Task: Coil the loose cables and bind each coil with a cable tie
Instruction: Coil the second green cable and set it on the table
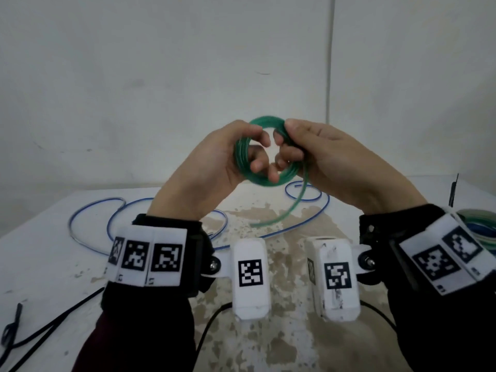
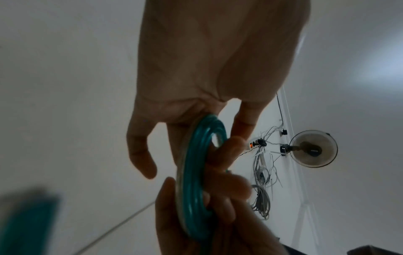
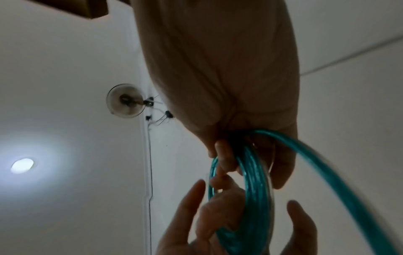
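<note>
Both of my hands hold a green cable coil (image 1: 243, 165) up above the table. My left hand (image 1: 256, 153) grips its left side, thumb on top and fingers curled through the ring. On the right side, my right hand (image 1: 285, 151) pinches the turns between thumb and curled fingers. A loose green tail (image 1: 284, 210) hangs from the right hand toward the table. The left wrist view shows the coil (image 2: 196, 172) edge-on against my left hand (image 2: 196, 69). In the right wrist view the coil (image 3: 255, 198) leaves my right hand (image 3: 229, 86) and the tail (image 3: 327, 172) sweeps right.
A loose blue cable (image 1: 88, 210) sprawls in loops over the stained white table (image 1: 53, 264). Coiled green and blue cables (image 1: 480, 226) lie at the right edge. Thin black strips lie at the far left (image 1: 17, 315) and far right (image 1: 453, 189). A white wall stands behind.
</note>
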`<state>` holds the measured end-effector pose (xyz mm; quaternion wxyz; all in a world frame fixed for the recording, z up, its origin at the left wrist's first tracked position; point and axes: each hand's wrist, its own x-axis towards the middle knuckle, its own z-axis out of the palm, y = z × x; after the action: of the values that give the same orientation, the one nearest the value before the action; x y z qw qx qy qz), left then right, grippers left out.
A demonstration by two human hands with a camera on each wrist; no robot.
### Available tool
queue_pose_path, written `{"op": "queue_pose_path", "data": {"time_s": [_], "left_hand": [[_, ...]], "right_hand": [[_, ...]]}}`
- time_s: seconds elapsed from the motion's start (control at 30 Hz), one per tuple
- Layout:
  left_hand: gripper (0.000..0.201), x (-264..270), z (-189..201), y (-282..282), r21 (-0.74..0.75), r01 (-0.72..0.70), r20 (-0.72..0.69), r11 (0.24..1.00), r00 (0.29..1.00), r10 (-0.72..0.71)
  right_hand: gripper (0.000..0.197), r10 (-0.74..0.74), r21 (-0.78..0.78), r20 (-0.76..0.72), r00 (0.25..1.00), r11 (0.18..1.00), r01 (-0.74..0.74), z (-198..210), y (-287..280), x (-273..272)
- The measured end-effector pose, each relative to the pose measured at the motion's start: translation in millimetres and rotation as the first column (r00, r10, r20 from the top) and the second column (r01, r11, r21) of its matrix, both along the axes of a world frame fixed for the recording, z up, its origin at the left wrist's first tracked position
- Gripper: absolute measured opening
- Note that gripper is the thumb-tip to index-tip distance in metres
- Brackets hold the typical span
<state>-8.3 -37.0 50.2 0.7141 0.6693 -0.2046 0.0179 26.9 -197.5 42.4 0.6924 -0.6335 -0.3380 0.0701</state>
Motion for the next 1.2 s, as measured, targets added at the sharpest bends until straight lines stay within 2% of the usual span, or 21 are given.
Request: {"op": "queue_pose_path", "data": {"time_s": [0.13,0.2,0.3,0.37,0.43,0.53,0.63,0.73,0.8,0.93,1.0,1.07,1.13,1.2], "left_hand": [[0.033,4.2,-8.2,1.0,0.273,-0.027,-0.016,0.962,0.999,0.033],[0.035,3.9,-10.4,1.7,0.317,0.006,-0.009,0.948,1.0,-0.003],[0.035,0.1,-9.9,3.3,0.323,0.016,0.021,0.946,1.0,-0.024],[0.035,-0.9,-8.2,3.7,0.333,-0.038,0.078,0.942,0.997,0.013],[0.034,-0.7,-6.0,4.4,0.252,-0.103,0.119,0.962,0.99,0.075],[0.035,1.8,-3.7,8.6,0.116,-0.173,0.119,0.978,0.98,0.159],[0.034,2.2,-3.7,13.0,0.123,-0.164,0.094,0.979,0.984,0.153],[0.033,-0.2,-2.6,14.9,0.127,-0.125,0.068,0.984,0.991,0.117],[0.032,-1.2,-2.2,14.5,0.159,-0.115,0.077,0.98,0.992,0.104],[0.032,-1.2,-3.1,11.7,0.193,-0.121,0.085,0.974,0.991,0.107],[0.032,-1.0,-3.3,10.8,0.186,-0.12,0.085,0.975,0.991,0.106],[0.033,0.0,-3.4,9.3,0.126,-0.141,0.095,0.982,0.987,0.129],[0.033,2.4,-4.4,6.0,0.036,-0.18,0.112,0.983,0.978,0.175],[0.034,5.9,-6.3,1.1,-0.046,-0.216,0.123,0.975,0.968,0.22]], "right_hand": [[0.017,-0.106,-0.206,0.106,0.989,0.97,0.126,-3.4,1.2,-4.5],[0.012,-0.134,-0.233,0.113,0.984,0.96,0.158,-3.7,3.1,-5.9],[0.011,-0.157,-0.219,0.099,0.983,0.96,0.175,-4.5,7.1,-4.9],[0.014,-0.142,-0.166,0.076,0.987,0.974,0.153,-4.2,8.5,-3.9],[0.021,-0.099,-0.109,0.071,0.993,0.988,0.107,-2.6,5.8,-2.7],[0.027,-0.068,-0.16,0.12,0.99,0.983,0.087,0.5,-1.8,-3.3],[0.023,-0.147,-0.182,0.225,0.963,0.965,0.19,2.0,-5.1,-2.3],[0.019,-0.253,-0.172,0.401,0.88,0.923,0.344,5.3,-8.3,-1.0],[0.018,-0.274,-0.172,0.452,0.849,0.907,0.384,6.2,-12.8,0.6],[0.018,-0.318,-0.172,0.445,0.837,0.887,0.428,7.4,-20.9,2.9],[0.019,-0.293,-0.194,0.432,0.853,0.893,0.405,7.7,-23.0,2.3],[0.017,-0.225,-0.217,0.341,0.913,0.926,0.309,5.8,-20.5,1.3],[0.017,-0.162,-0.194,0.181,0.97,0.961,0.196,2.5,-13.9,0.6],[0.021,-0.139,-0.153,0.095,0.986,0.976,0.152,0.4,-7.6,1.1]]}}
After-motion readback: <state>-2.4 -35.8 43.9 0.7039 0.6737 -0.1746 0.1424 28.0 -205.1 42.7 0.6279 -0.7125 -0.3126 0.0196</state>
